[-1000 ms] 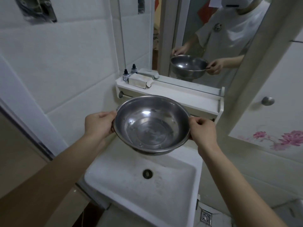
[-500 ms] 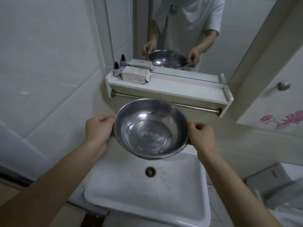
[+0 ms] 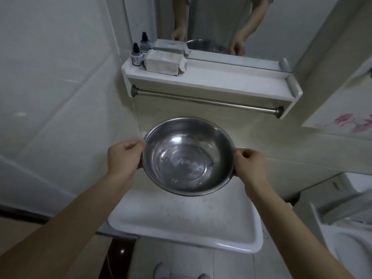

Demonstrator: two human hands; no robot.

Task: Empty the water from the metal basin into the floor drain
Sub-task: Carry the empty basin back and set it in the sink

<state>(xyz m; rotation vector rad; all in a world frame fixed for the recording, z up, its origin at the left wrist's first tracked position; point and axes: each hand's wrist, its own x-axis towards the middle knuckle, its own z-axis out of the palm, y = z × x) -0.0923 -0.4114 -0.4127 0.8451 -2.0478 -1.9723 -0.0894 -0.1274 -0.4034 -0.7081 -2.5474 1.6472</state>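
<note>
One white sink (image 3: 185, 228) is occupying the lower centre, with one toilet (image 3: 346, 228) standing just beside it at the right edge. One mirror (image 3: 221, 23) is hanging above one white shelf (image 3: 221, 81), and one metal towel rail (image 3: 207, 101) is running beneath that shelf. One metal basin (image 3: 188, 156) is being held in the air above the back part of the sink, below the rail and apart from it; its mouth is facing up and tilting slightly toward the viewer, and its body is hiding the rear of the sink. Whether water is lying inside cannot be told from the sheen. Two hands are carrying it: the left hand (image 3: 124, 158) is closing on the left rim, thumb on top, and the right hand (image 3: 250, 166) is pinching the right rim likewise. One white box (image 3: 163, 64) is resting on the left end of the shelf, with two small dark-capped bottles (image 3: 136, 56) standing just beside it against the wall. The floor drain is out of sight.
</note>
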